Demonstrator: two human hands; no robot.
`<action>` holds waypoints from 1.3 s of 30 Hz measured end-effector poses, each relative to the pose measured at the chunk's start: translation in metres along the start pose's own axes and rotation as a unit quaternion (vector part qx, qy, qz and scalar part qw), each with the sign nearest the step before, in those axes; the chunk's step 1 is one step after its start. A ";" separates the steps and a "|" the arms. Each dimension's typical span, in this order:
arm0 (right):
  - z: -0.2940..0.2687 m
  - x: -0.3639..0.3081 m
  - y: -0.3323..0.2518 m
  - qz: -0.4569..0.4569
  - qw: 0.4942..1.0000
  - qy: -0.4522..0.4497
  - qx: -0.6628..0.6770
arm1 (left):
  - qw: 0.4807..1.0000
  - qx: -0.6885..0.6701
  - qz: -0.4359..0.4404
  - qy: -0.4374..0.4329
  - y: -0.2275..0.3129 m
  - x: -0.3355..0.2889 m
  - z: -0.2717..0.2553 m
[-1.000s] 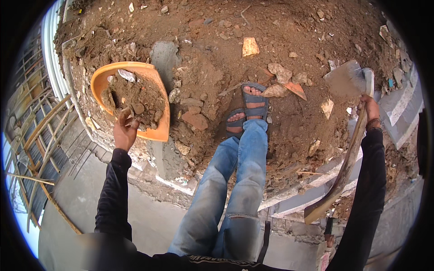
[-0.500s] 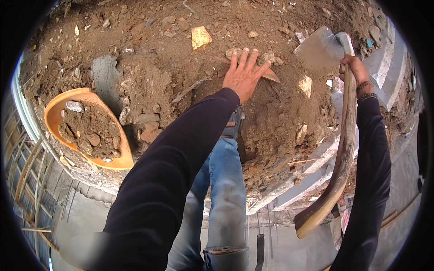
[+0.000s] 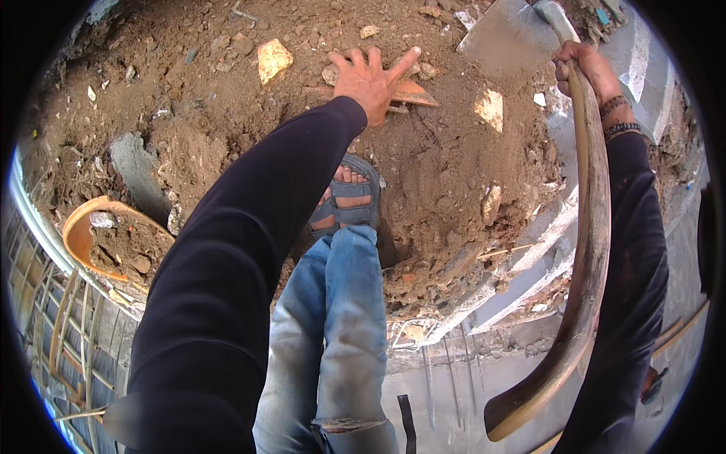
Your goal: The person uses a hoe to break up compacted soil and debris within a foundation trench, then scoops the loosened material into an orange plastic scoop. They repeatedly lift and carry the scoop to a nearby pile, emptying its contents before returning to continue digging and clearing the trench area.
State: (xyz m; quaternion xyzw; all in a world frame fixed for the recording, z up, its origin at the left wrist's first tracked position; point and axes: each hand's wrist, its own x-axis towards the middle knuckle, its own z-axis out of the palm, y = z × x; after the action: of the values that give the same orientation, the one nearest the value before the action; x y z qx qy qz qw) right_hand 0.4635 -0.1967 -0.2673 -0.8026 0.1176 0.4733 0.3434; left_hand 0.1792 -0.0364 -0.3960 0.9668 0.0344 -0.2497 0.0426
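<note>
My left hand is spread, pressing palm down on the soil around a reddish flat shard and some stones. Whether it touches the shard firmly, I cannot tell. In my right hand is the curved wooden handle of a hoe, gripped close to its head. The hoe's broad metal blade lies on the dirt beyond, and the thick handle end hangs toward me at the lower right. My sandalled foot stands in the dug soil below my left hand.
An orange pan filled with soil and stones stands at the left, partly behind my left sleeve. Pale stones lie in the dirt. Broken concrete edges run along the right, with rods below and a lattice of sticks at lower left.
The view has shifted, so the pan, stones and hoe appear lower or farther left. My left hand remains spread at the shard, its thumb stretched wider. My right hand keeps the hoe.
</note>
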 end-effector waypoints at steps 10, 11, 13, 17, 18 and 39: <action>0.001 0.000 -0.008 0.042 0.999 0.018 -0.011 | 0.998 -0.033 0.000 0.046 0.004 0.007 0.015; 0.003 -0.001 -0.008 0.042 0.999 0.024 -0.009 | 0.998 -0.044 0.005 0.046 -0.001 0.006 0.016; 0.007 -0.002 -0.005 0.045 0.998 0.035 -0.006 | 0.997 -0.067 0.016 0.043 -0.007 0.001 0.015; 0.009 -0.004 -0.013 0.047 0.998 0.026 -0.023 | 0.982 -0.175 -0.072 0.000 -0.021 -0.003 -0.011; 0.010 -0.005 -0.013 0.046 0.998 0.028 -0.027 | 0.968 -0.225 -0.106 -0.018 -0.024 -0.005 -0.025; -0.031 0.048 0.020 0.045 0.999 -0.019 -0.020 | 0.724 -0.197 -0.593 0.291 -0.243 -0.506 -0.098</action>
State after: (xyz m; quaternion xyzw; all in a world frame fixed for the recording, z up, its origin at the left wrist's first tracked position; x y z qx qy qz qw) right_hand 0.4988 -0.2256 -0.3066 -0.7944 0.1372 0.5055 0.3076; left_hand -0.2365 0.1919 -0.0806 0.7438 0.6602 0.0826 0.0636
